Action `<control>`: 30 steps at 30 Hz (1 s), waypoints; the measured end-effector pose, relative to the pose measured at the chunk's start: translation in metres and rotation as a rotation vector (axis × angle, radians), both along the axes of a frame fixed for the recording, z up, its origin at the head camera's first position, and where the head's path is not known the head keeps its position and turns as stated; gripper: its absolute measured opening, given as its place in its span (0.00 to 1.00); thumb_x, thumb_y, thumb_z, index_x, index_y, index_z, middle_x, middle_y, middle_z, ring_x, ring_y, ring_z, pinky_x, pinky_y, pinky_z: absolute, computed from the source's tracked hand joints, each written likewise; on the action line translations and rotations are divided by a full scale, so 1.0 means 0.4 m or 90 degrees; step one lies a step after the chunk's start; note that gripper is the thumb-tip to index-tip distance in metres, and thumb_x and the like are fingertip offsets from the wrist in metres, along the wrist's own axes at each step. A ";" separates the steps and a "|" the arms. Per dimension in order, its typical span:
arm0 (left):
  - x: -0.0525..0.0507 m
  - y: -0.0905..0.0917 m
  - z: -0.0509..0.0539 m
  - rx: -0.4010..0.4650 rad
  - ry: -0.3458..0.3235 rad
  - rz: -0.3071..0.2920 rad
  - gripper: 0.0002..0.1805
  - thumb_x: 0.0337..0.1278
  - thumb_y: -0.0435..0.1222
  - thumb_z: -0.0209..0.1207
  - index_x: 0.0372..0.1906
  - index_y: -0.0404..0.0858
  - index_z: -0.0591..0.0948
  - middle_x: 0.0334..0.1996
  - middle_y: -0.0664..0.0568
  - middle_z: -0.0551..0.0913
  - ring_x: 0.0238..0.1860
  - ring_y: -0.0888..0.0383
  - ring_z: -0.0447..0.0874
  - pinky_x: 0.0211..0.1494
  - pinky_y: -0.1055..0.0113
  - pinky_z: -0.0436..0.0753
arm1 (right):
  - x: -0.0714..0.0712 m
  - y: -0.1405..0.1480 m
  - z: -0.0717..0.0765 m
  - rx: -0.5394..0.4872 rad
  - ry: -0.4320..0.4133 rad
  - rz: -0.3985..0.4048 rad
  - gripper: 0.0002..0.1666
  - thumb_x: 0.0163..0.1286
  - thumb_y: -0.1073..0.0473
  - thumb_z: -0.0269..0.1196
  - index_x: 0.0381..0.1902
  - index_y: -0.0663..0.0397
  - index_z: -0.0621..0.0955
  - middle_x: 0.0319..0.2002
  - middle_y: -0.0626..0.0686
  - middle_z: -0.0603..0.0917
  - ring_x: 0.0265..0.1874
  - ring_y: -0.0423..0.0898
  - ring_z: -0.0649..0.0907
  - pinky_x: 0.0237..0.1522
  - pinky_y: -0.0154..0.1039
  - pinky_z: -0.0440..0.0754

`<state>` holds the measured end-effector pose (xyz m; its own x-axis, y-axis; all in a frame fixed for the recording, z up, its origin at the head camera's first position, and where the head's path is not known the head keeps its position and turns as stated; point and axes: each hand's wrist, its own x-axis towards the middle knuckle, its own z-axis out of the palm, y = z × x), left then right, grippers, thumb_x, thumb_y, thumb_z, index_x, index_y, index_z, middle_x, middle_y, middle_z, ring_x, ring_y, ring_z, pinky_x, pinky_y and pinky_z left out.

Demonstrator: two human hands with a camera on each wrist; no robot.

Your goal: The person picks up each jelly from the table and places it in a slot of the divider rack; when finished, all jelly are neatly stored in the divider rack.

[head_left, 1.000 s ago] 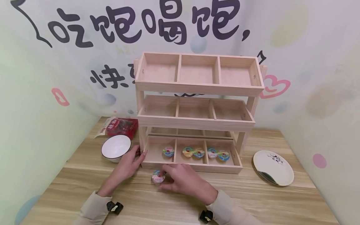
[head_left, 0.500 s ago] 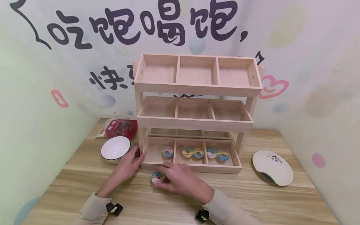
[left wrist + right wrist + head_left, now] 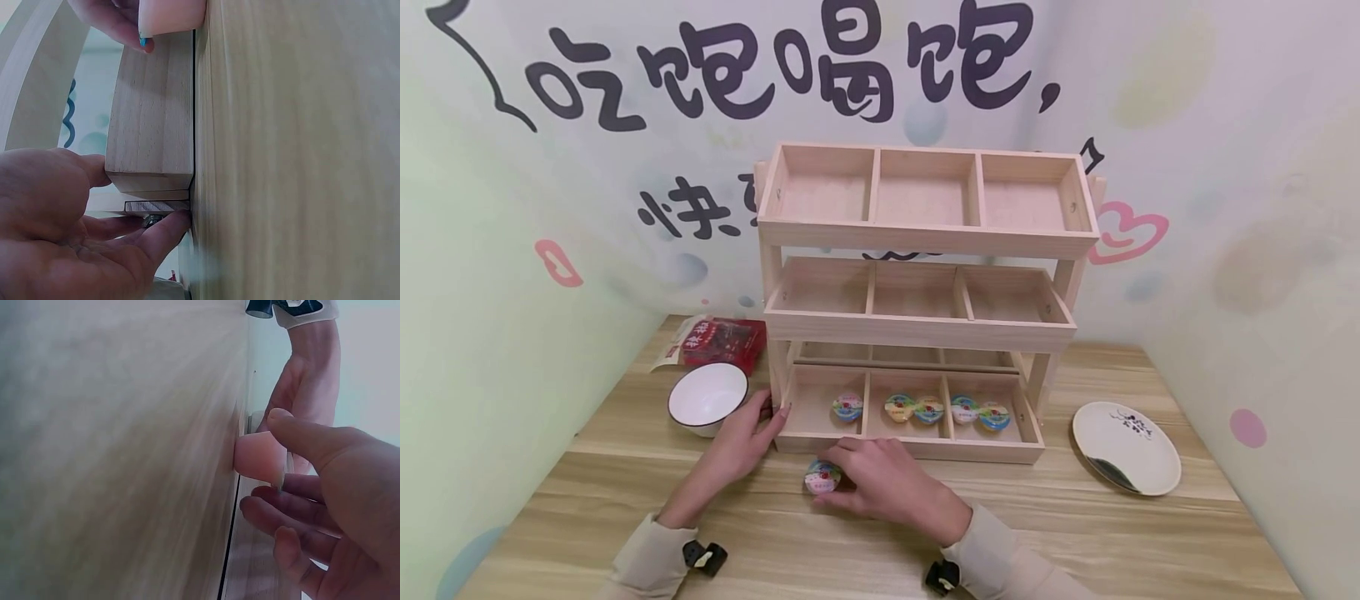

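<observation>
In the head view, my left hand [image 3: 741, 437] grips the lower left end of a three-tier wooden shelf rack [image 3: 910, 451]. Its thumb lies on the front side and its fingers reach behind the upright, as the left wrist view shows. My right hand [image 3: 887, 483] pinches a small jelly cup [image 3: 822, 477] between thumb and fingers, just in front of the bottom tray. Seen from the right wrist, this pink jelly cup [image 3: 259, 456] stands with its base on the table. A pink-lidded jelly cup [image 3: 847, 407] sits in the left bottom compartment; the middle and right ones hold two each.
Behind my left hand stands a white bowl [image 3: 708, 396] with a dark rim, and a red food packet [image 3: 724, 343] lies beyond it. A patterned plate [image 3: 1127, 448] lies right of the rack. A printed backdrop [image 3: 880, 83] rises behind the table.
My right hand has shifted slightly at the jelly cup, and the cup has turned and moved a little. My left hand stays on the rack.
</observation>
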<state>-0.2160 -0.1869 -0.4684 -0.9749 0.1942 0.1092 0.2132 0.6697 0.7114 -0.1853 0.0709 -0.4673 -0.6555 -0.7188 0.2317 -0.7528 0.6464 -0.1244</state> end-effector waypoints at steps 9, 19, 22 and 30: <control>-0.002 -0.004 -0.001 0.006 -0.004 -0.001 0.27 0.85 0.40 0.54 0.74 0.24 0.70 0.68 0.27 0.80 0.70 0.34 0.81 0.71 0.41 0.81 | -0.015 -0.008 0.013 -0.060 -0.025 0.022 0.30 0.68 0.34 0.74 0.60 0.42 0.88 0.52 0.41 0.90 0.47 0.34 0.88 0.45 0.30 0.85; 0.000 -0.002 -0.004 0.018 0.021 -0.007 0.27 0.83 0.39 0.55 0.72 0.24 0.71 0.65 0.26 0.82 0.68 0.32 0.83 0.68 0.39 0.82 | -0.049 -0.007 0.058 -0.158 -0.075 -0.011 0.29 0.66 0.39 0.78 0.58 0.45 0.88 0.50 0.43 0.91 0.49 0.37 0.88 0.53 0.33 0.86; -0.002 -0.002 -0.008 0.024 0.029 -0.013 0.27 0.83 0.40 0.55 0.72 0.23 0.71 0.65 0.26 0.82 0.66 0.31 0.83 0.66 0.38 0.83 | -0.067 -0.006 0.065 -0.188 -0.068 -0.027 0.29 0.64 0.41 0.80 0.58 0.46 0.89 0.48 0.43 0.91 0.46 0.39 0.89 0.49 0.32 0.86; -0.013 -0.014 -0.031 0.011 0.085 -0.023 0.28 0.84 0.43 0.55 0.69 0.22 0.73 0.60 0.26 0.84 0.61 0.32 0.87 0.60 0.42 0.87 | -0.117 -0.026 0.065 -0.209 -0.082 -0.082 0.29 0.64 0.42 0.81 0.59 0.47 0.89 0.51 0.45 0.92 0.46 0.40 0.88 0.48 0.36 0.86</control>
